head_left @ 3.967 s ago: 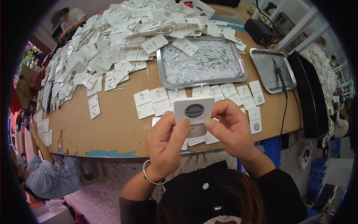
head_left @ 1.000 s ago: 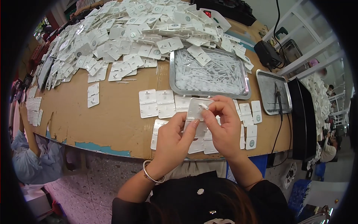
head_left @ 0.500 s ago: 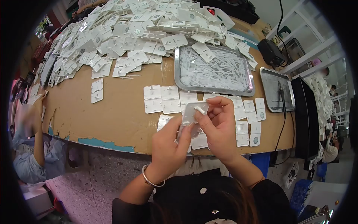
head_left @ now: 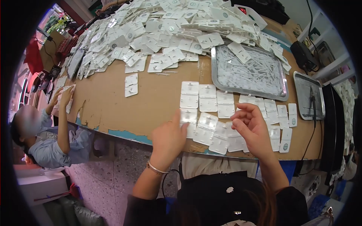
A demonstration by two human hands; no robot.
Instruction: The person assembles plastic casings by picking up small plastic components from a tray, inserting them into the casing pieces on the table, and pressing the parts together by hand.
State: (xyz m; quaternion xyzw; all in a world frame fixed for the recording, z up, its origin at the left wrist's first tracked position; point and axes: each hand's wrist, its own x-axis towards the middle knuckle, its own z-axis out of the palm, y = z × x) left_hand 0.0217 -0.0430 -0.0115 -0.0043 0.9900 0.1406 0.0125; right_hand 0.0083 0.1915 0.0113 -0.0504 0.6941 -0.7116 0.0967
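left hand [head_left: 167, 137] nearer, fingers parted; white plastic plate [head_left: 189, 116] lies just right, long axis pointing away; right hand [head_left: 253, 128] half-curled, grip unclear.

Round grey labels [head_left: 285, 146] on white panels [head_left: 286, 135], right of frame — and across pile [head_left: 151, 35], top — too small to read.

Wht plates [head_left: 208, 98] are showing smooth, semi-gloss plas; thin sticks [head_left: 252, 67] are looking like frosted plas, w/ the lg tray [head_left: 249, 93] under them gleaming like polished metal & the sm tray [head_left: 303, 94] showing duller metal. Bench [head_left: 158, 101] is showing matt brn cardbd, rough at its torn edge. Bracelet [head_left: 156, 169] is shining like metal, blk top [head_left: 211, 192] is looking like matt cloth.
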